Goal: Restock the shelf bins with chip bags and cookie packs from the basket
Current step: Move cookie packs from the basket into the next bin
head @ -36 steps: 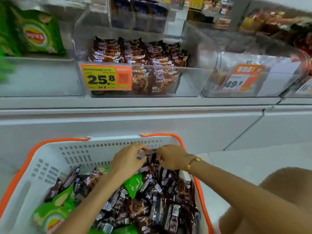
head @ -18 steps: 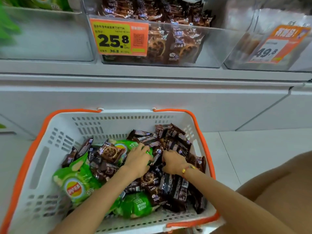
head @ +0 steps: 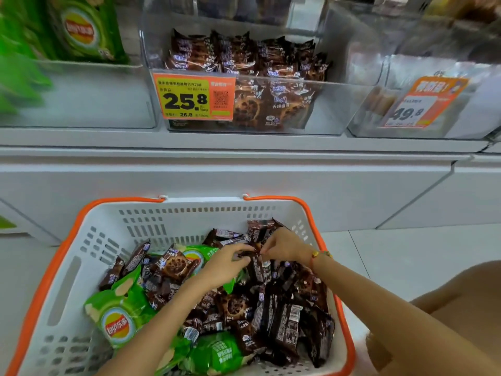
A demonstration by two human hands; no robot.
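Note:
A white basket (head: 173,218) with an orange rim holds several brown cookie packs (head: 282,321) and green chip bags (head: 119,318). Both hands are over the pile near its far right. My left hand (head: 225,264) and my right hand (head: 282,245) pinch the top of one brown cookie pack (head: 257,263) between them. Above, a clear shelf bin (head: 336,104) with a 25.8 price tag (head: 193,96) holds more brown cookie packs. To its left, a clear bin (head: 95,99) holds green chip bags (head: 81,28).
A third clear bin (head: 477,109) with a 49.8 tag (head: 425,104) stands at the right. A white shelf front (head: 244,180) runs between the bins and the basket. White floor tiles (head: 393,256) lie right of the basket. My knee (head: 444,316) shows at the lower right.
Both hands have risen from deep in the pile and moved toward the far right of the basket, now pinching one cookie pack. The camera has tilted up, showing more of the bins.

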